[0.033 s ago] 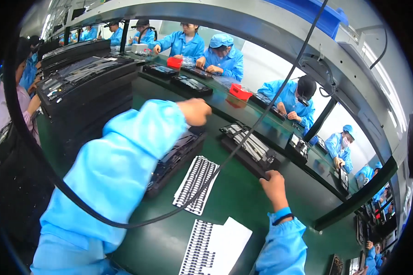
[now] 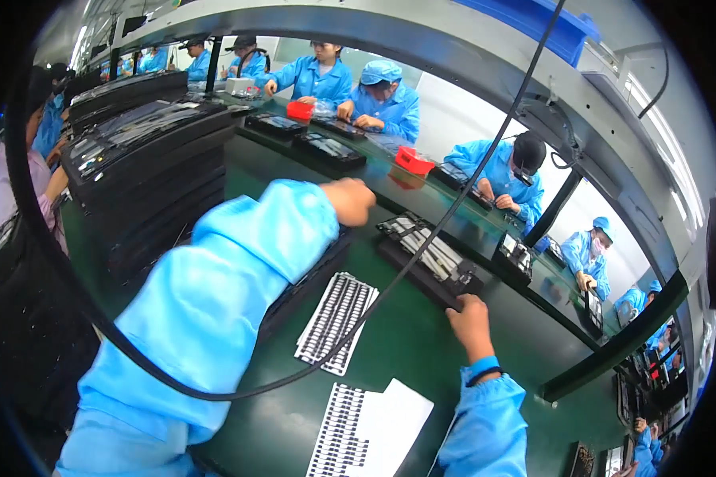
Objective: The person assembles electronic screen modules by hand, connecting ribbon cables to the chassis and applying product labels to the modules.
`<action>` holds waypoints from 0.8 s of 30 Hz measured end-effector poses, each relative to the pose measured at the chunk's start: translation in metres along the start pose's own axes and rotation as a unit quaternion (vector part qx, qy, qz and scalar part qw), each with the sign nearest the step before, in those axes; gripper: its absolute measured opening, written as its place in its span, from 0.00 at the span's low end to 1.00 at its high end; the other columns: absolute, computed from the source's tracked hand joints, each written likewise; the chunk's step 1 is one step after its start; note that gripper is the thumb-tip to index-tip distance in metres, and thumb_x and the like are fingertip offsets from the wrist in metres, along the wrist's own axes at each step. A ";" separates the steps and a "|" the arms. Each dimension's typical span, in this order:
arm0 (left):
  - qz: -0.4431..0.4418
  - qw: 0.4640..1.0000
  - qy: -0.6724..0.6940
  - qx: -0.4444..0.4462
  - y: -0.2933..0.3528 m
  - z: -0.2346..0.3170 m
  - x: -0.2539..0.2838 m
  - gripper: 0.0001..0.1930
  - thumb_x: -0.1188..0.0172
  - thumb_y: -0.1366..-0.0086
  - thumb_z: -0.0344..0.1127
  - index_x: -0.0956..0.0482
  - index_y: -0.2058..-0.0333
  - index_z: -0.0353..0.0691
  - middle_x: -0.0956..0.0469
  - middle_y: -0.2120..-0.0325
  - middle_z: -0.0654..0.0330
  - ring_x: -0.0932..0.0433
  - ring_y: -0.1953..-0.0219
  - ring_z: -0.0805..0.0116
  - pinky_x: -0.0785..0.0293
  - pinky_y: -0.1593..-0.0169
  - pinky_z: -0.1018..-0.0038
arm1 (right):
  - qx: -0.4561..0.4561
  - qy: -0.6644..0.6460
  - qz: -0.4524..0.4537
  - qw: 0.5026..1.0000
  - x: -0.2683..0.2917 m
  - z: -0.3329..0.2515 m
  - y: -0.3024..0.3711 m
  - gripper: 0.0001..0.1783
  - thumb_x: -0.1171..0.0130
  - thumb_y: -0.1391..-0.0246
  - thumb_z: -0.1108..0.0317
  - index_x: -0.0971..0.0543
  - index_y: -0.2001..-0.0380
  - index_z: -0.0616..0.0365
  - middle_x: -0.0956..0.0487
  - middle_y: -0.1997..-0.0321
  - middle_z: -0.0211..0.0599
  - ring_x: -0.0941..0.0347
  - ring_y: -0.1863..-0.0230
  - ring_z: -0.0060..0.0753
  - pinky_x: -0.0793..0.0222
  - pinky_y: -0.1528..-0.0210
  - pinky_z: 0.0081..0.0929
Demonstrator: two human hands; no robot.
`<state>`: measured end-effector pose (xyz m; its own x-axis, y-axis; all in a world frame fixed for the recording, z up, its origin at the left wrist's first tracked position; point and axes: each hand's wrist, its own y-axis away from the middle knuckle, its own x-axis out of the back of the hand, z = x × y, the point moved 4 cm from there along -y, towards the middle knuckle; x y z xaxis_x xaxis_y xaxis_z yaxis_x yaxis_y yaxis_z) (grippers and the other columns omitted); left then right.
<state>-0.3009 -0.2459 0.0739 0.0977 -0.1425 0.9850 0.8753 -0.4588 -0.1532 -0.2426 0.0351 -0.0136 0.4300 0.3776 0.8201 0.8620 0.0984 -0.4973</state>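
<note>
A black tray (image 2: 426,278) holding long pale strips and dark parts lies in front of me on the green table. Its near right corner is in my right hand (image 2: 471,326), the thumb and fingers closed on it. Beyond the tray's far left end, my left hand (image 2: 350,201) hovers with bent fingers. Their tips are turned away, so I cannot see whether they hold anything. Beneath my left forearm, another black tray (image 2: 314,262) is mostly covered by the sleeve. White sheets with rows of black pieces (image 2: 338,322) lie between the trays and my body.
Tall stacks of black trays (image 2: 147,183) rise at my left. Nearer me lies a white sheet partly covered with black pieces (image 2: 398,421). A black cable (image 2: 247,395) loops across the view. Co-workers in blue sit beyond, with red bins (image 2: 413,160) and more trays. A metal shelf frame (image 2: 453,48) runs overhead.
My left hand has moved a little to the right, toward the tray's far left end, and its sleeve with it. The right hand stays at the tray's corner. The whole view has shifted slightly.
</note>
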 end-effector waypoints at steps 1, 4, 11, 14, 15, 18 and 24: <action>-0.006 1.000 -0.010 0.005 -0.023 0.020 -0.015 0.18 0.49 0.52 0.33 0.26 0.60 0.36 0.31 0.61 0.43 0.32 0.56 0.47 0.35 0.52 0.61 | 0.027 0.055 -0.004 0.998 -0.014 0.015 -0.005 0.21 0.38 0.66 0.68 0.26 0.65 0.64 0.27 0.62 0.49 0.32 0.57 0.49 0.35 0.56 0.39; 0.066 0.998 -0.011 0.006 -0.046 0.060 -0.051 0.15 0.49 0.53 0.34 0.23 0.67 0.34 0.30 0.60 0.43 0.31 0.56 0.47 0.34 0.53 0.60 | 0.093 0.102 0.024 0.990 -0.051 -0.005 -0.024 0.29 0.37 0.66 0.63 0.30 0.57 0.61 0.30 0.54 0.44 0.37 0.51 0.46 0.39 0.53 0.39; 0.297 0.951 0.079 0.010 -0.071 0.065 -0.100 0.11 0.48 0.57 0.31 0.26 0.74 0.32 0.29 0.70 0.47 0.30 0.64 0.49 0.33 0.61 0.59 | 0.175 0.105 0.040 0.978 -0.061 -0.019 -0.020 0.21 0.36 0.68 0.61 0.29 0.71 0.62 0.33 0.64 0.46 0.37 0.59 0.48 0.41 0.59 0.40; 0.369 0.920 0.113 0.071 -0.074 0.044 -0.117 0.12 0.47 0.54 0.34 0.26 0.72 0.32 0.30 0.68 0.47 0.31 0.61 0.49 0.35 0.58 0.60 | 0.167 0.037 0.054 0.984 -0.038 -0.007 -0.006 0.19 0.34 0.72 0.67 0.31 0.75 0.60 0.34 0.69 0.46 0.38 0.64 0.50 0.41 0.62 0.39; 0.343 0.922 0.137 0.114 -0.072 0.038 -0.120 0.14 0.46 0.53 0.37 0.26 0.71 0.31 0.30 0.66 0.46 0.32 0.59 0.49 0.35 0.56 0.60 | 0.160 0.019 0.050 0.986 -0.032 -0.001 -0.002 0.18 0.34 0.72 0.69 0.32 0.76 0.60 0.34 0.70 0.45 0.38 0.64 0.49 0.41 0.63 0.39; 0.277 0.921 0.217 0.166 -0.072 0.021 -0.150 0.20 0.45 0.50 0.43 0.27 0.68 0.29 0.30 0.63 0.44 0.33 0.56 0.47 0.37 0.54 0.61 | 0.148 -0.014 0.032 0.988 -0.023 0.006 0.011 0.17 0.35 0.75 0.75 0.33 0.78 0.58 0.35 0.72 0.42 0.38 0.66 0.48 0.42 0.64 0.37; 0.123 0.953 0.266 0.081 -0.063 0.028 -0.157 0.25 0.44 0.52 0.46 0.28 0.65 0.26 0.28 0.65 0.39 0.30 0.57 0.46 0.36 0.51 0.62 | 0.008 -0.145 0.049 0.988 -0.008 0.037 0.020 0.15 0.37 0.71 0.73 0.27 0.73 0.61 0.29 0.69 0.43 0.35 0.64 0.47 0.39 0.60 0.36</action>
<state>-0.3583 -0.1700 -0.0690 0.0920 -0.6727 0.7341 0.9229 -0.2192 -0.3164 -0.2385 0.0686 -0.0407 0.4152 0.6332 0.6532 0.8139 0.0622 -0.5777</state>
